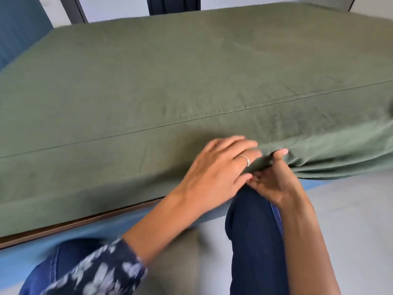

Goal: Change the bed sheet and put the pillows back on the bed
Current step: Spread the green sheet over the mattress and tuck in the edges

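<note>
- Fingers [278, 154] of the right hand [270, 179] are clamped on a fold of the green bed sheet [191, 77] at the mattress's near side.
- Spread flat, the left hand [217, 169] is pressed on the sheet's side, fingers slightly apart.
- The mattress top is covered smoothly by the sheet.

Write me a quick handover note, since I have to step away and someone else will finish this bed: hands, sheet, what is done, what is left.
Left hand: flat, open, pressing the green sheet against the mattress's near side.
Right hand: pinching a fold of the sheet's hem at the near edge.
Done: sheet lies smooth over the top; near side left of the hands looks tucked.
Left: tuck the loose hem hanging to the right; put pillows back. No pillows in view.
</note>
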